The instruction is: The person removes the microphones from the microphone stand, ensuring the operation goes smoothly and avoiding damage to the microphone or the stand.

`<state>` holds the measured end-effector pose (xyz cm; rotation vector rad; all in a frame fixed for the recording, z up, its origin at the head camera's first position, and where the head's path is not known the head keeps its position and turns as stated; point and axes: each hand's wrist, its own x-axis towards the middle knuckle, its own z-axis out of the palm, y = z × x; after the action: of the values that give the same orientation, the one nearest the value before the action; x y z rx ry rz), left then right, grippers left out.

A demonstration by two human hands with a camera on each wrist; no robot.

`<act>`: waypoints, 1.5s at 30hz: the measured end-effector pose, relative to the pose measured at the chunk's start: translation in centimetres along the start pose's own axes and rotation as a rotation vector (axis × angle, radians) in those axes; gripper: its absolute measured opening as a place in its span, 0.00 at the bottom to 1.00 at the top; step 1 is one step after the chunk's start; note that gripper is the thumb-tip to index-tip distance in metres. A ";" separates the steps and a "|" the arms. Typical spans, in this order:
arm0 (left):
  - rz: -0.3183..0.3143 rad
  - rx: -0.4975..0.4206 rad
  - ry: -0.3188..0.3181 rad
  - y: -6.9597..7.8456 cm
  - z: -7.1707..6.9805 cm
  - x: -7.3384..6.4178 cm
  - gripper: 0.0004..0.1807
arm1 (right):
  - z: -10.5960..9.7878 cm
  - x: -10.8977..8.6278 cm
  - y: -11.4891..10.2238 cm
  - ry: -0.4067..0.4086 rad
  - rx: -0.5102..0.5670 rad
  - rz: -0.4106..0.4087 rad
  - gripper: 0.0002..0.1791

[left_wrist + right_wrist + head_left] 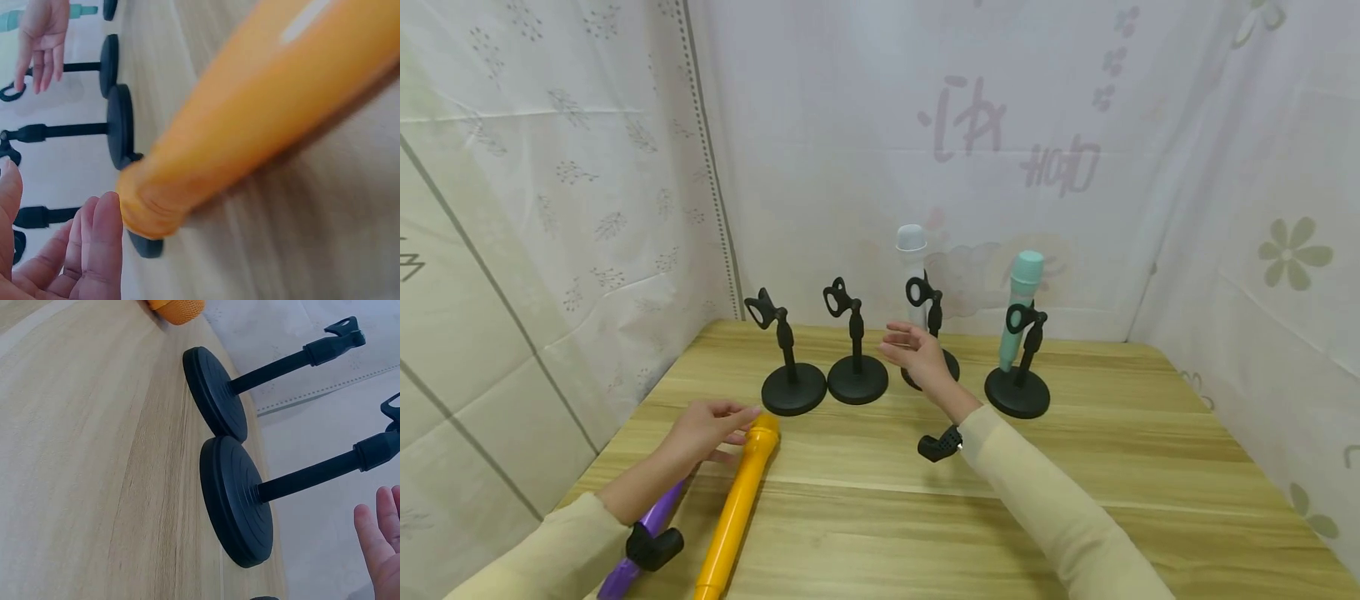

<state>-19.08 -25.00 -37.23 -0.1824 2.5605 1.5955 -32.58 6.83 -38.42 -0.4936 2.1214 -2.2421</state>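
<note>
My left hand (703,429) hovers by the head of an orange microphone (741,492) lying on the table. In the left wrist view its fingers (103,250) are loosely extended beside that head, with nothing between them. Under my left forearm lies a purple microphone (662,508), partly hidden. My right hand (917,358) is raised before the stand that bears a white microphone (912,239), fingers relaxed and holding nothing; it covers part of that stand. To its left are two bare black microphone stands, the nearer (857,379) and the farther one (793,389).
On the right, a mint-green microphone (1027,268) leans in another black stand (1017,393). The wooden table (865,533) meets printed white curtains (820,167) at the back and sides. A black wrist device (940,444) is on the right wrist.
</note>
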 end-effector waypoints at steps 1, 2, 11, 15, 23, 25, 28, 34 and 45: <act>0.008 -0.004 0.000 0.3 0.1 0.1 0.38 | -0.1 -0.1 0.0 0.003 -0.002 -0.002 0.23; 0.018 -0.007 -0.001 0.5 0.2 0.2 0.38 | -0.3 -0.2 0.0 0.006 -0.001 -0.004 0.23; 0.095 -0.038 -0.022 3.5 1.7 0.8 0.34 | -1.6 -0.8 0.2 0.043 0.004 -0.010 0.22; 0.121 -0.031 -0.019 4.8 2.8 1.2 0.33 | -2.3 -1.4 0.1 0.046 0.008 -0.011 0.21; 0.196 -0.066 -0.050 6.0 5.2 2.7 0.28 | -3.2 -2.6 0.0 0.068 -0.017 -0.033 0.23; 0.220 -0.077 -0.055 6.3 5.9 3.1 0.28 | -3.3 -2.7 0.1 0.081 -0.016 -0.035 0.23; 0.267 -0.083 -0.063 6.9 7.1 3.6 0.27 | -3.7 -2.8 0.2 0.099 -0.018 -0.034 0.24; 0.356 -0.083 -0.084 8.2 8.8 4.2 0.25 | -4.3 -2.9 0.7 0.128 -0.018 -0.024 0.25; 0.431 -0.203 -0.048 10.6 11.3 6.7 0.25 | -5.5 -2.1 1.4 0.232 -0.043 0.025 0.24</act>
<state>-27.03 -10.48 -33.94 0.4136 2.5157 1.9716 -32.20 12.53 -40.43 -0.2147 2.2694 -2.3469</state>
